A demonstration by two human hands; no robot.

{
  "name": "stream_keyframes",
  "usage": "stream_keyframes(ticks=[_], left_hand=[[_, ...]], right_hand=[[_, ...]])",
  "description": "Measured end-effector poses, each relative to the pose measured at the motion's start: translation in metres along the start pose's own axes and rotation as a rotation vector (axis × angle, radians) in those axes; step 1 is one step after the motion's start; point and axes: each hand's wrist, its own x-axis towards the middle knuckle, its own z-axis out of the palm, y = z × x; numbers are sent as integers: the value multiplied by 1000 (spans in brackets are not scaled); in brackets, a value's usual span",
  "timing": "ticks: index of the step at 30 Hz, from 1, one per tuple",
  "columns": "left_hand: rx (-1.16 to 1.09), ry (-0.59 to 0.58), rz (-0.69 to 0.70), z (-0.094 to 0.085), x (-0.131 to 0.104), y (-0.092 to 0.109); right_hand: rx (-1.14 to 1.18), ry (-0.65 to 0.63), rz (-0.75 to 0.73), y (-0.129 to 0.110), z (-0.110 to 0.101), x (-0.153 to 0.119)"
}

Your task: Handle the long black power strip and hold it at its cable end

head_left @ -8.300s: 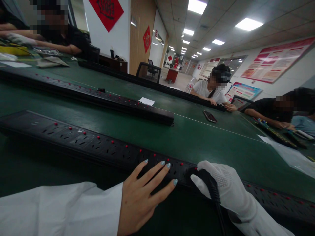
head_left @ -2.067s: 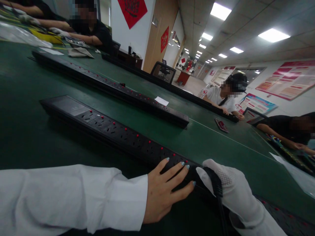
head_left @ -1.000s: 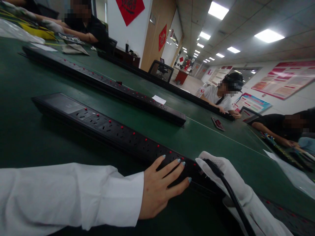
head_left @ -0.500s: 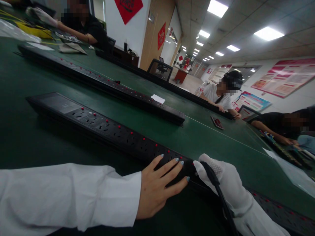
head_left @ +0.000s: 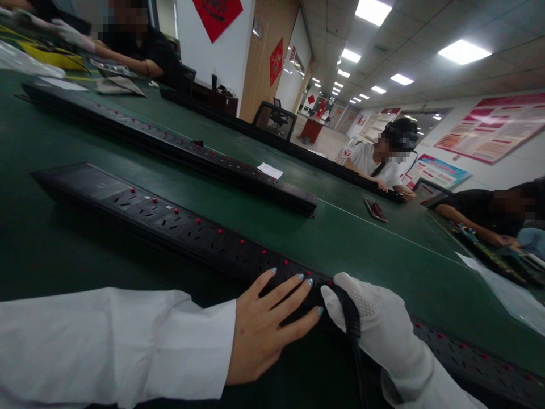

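Note:
A long black power strip (head_left: 187, 230) with red buttons and rows of sockets lies slantwise on the green table, passing beneath both hands. My bare left hand (head_left: 268, 329) rests on it, fingers spread and holding nothing. Just beside those fingertips, my right hand (head_left: 378, 318), in a white glove, is closed around a black plug with a thick cord (head_left: 352, 321). The plug is against the strip's top face; its front end is hidden by the glove, so I cannot tell how deep it sits. The cord drops toward the bottom edge of the view.
Behind lies a second power strip (head_left: 170, 147), with a small white paper (head_left: 270, 170) near its right part. Farther off are a phone (head_left: 375, 210) and another long black bar (head_left: 238, 122). A clear plastic sheet (head_left: 502, 289) lies at right. Several people work around the table.
My right hand has shifted left with the plug, and the cord hangs more steeply. The strip and my left hand appear slightly farther left, partly because the view itself has moved.

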Motion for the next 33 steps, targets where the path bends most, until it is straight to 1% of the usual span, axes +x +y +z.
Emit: stream_keyframes(ticks=[8,12,15,19,25,29,33], left_hand=[[-41,38,-26,4,0,2],[-52,41,-29,4,-1,3],[-54,44,-31,5,-1,3],[-56,41,-28,5,0,3],[-51,29,-21,4,-1,2],[-38,22,-14,2,-1,2],[-34,21,-15,1,0,2]], right_hand=[[55,36,32,-1,3,-1],[70,-5,52,-1,3,-2],[40,7,45,-1,3,-3],[19,47,27,-1,3,-4],[28,46,20,-1,2,-4],[48,15,37,-1,3,-4],[53,26,32,-1,3,-4]])
